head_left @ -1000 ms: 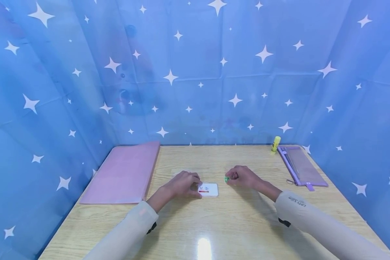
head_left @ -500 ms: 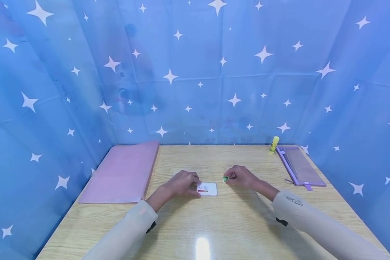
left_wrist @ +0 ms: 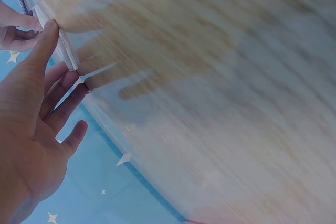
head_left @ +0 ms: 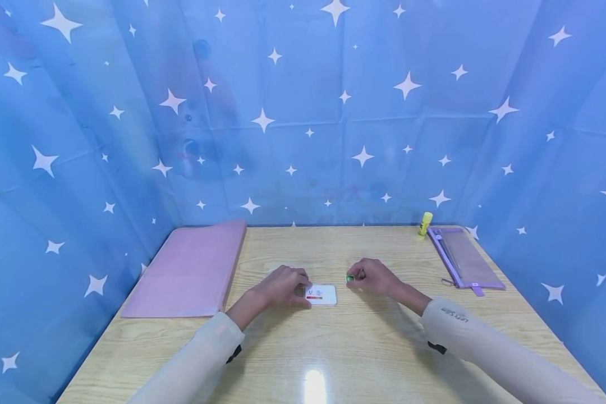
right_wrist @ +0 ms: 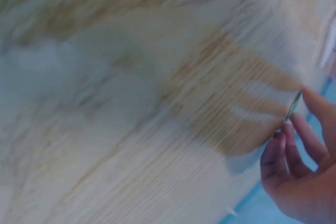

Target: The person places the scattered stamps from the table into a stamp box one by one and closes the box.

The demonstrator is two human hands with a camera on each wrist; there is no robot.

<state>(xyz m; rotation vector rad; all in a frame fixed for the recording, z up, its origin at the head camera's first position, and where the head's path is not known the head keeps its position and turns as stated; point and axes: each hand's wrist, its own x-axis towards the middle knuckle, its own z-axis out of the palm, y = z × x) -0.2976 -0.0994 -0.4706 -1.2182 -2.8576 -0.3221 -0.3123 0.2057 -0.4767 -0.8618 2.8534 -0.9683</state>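
Wood-grain table (head_left: 384, 359): glossy
Left hand (head_left: 281, 286): thumb and fingers pinch the left end of a white rectangular piece (head_left: 325, 294), mid-table
Right hand (head_left: 376, 276): pinches a small green piece (head_left: 350, 278), apart from the white one
Pink folder (head_left: 187, 275): flat at left
Purple pouch (head_left: 472, 261): flat at right
Yellow stick (head_left: 425, 223): standing beside the pouch
Blue curtain (head_left: 303, 73): starred, behind
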